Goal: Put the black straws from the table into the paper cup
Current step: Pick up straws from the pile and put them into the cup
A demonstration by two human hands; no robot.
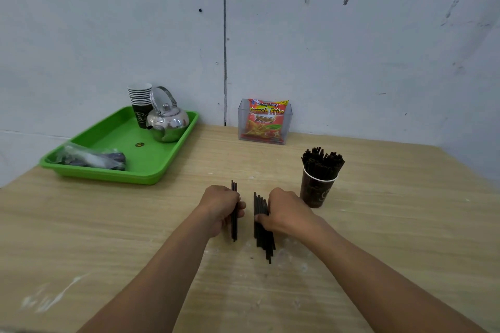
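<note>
Observed both hands at work just left of the paper cup [316, 192], on its near side. Found the left hand [220, 204], the farther of the two from the cup, curled round a thin bundle [234, 230] of black straws. Found the right hand [284, 211], next to the cup, with thumb and fingers closed over a wider bundle [263, 240] lying flat on the desk [378, 224]. Judged the step in hand as gathering the last loose straws for transfer, with the task seemingly close to completion. Called for squaring the ends against the desk before any lift, given staggered near ends in the wider bundle. Called for a firm all-round grip at mid-length to prevent fan-out or dropped pieces. Advised either merging both bundles into one hand or making two separate trips. Advised a steep, near-vertical entry, aimed at a gap among the standing straws [322, 161], given a mouth already crowded. Advised steadying the cup with the free hand: probably light, narrow at the base and likely to tip under a sideways push. Noted the straws as black, thin and straight, lying parallel within each bundle. Noted the cup as dark with a pale rim, upright on the desk, packed with straws fanned out above the rim.
</note>
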